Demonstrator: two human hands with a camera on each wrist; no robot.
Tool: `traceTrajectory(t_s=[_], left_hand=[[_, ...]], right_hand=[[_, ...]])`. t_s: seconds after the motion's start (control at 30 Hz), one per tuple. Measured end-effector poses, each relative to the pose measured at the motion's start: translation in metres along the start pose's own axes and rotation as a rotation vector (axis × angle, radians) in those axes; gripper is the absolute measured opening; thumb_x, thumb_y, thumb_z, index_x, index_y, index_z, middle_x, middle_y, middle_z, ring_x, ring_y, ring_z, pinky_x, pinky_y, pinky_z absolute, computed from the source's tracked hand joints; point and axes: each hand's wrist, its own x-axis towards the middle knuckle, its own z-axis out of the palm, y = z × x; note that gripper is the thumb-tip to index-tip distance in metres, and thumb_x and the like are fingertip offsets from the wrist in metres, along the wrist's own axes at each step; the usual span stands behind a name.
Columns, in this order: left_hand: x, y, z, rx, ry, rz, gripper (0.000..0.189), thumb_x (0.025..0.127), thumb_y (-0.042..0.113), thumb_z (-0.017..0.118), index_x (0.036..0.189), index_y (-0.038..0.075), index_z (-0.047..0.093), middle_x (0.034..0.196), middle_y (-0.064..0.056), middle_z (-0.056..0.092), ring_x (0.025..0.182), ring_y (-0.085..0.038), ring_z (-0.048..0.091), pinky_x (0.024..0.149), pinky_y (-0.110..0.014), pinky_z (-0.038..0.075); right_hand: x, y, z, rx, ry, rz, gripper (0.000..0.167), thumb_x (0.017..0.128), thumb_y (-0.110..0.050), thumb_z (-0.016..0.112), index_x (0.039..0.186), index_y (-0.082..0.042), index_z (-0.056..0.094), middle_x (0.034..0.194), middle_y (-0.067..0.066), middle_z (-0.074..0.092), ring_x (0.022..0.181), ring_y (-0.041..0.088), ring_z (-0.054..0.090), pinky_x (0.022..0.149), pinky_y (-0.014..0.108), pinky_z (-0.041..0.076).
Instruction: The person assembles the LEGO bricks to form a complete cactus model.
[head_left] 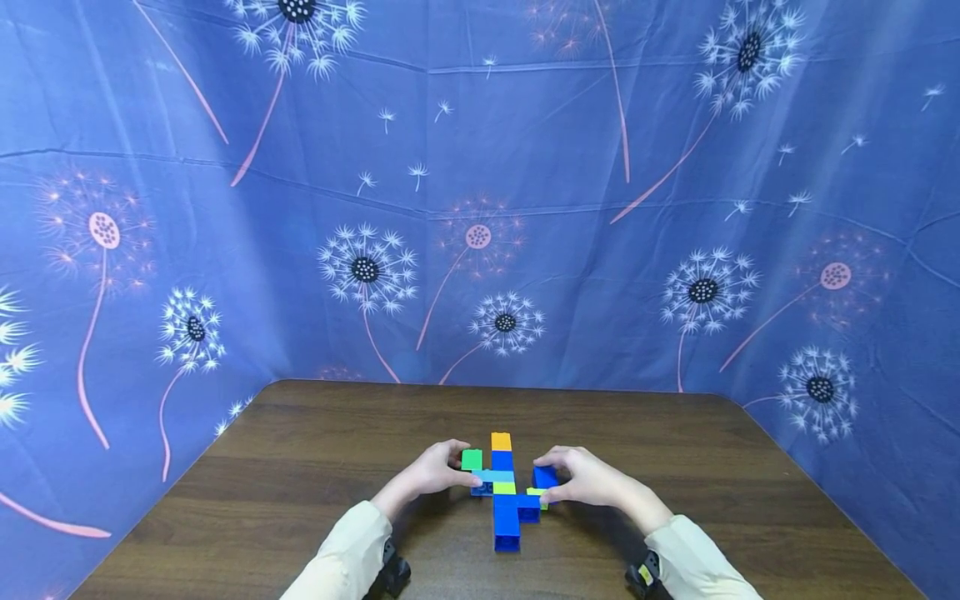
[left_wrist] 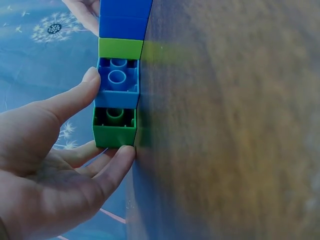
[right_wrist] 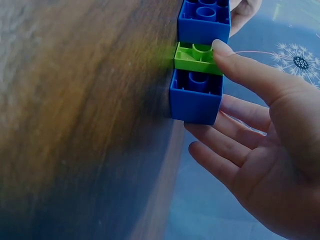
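Observation:
A flat figure of plastic building bricks lies on the table between my hands. An orange brick (head_left: 501, 442) tops its middle column, with blue and lime bricks nearer me and a blue brick (head_left: 507, 525) at the near end. My left hand (head_left: 435, 469) grips the left arm of the figure, its thumb at the light blue brick (left_wrist: 117, 99) and its fingertips against the green brick (left_wrist: 115, 136). On the other side my right hand (head_left: 588, 477) holds the right arm, thumb by the lime brick (right_wrist: 197, 65), fingers at the end blue brick (right_wrist: 195, 105). Hollow undersides show in both wrist views.
The brown wooden table (head_left: 300, 450) extends around the bricks. A blue cloth with dandelion prints (head_left: 570, 275) hangs behind it and along both sides. Black wrist cameras are strapped below both pale sleeves (head_left: 337, 550).

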Motion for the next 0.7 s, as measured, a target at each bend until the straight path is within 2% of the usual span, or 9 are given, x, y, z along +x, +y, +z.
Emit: traceTrajectory(t_s=[0.7], left_hand=[[-0.0003,0.0027,-0.0001,-0.019,-0.031,-0.021,0.068,0.08,0.025,0.075,0.131,-0.008,0.045,0.117,-0.021,0.058,0.102,-0.032,0.057,0.087,-0.048,0.048]], right_hand=[[-0.0017,-0.0016,-0.0005,0.07,-0.02,0.027,0.057,0.08,-0.031,0.073,0.12,0.007,0.058,0.118,0.019,0.06,0.106,0.037,0.059,0.087,0.047,0.049]])
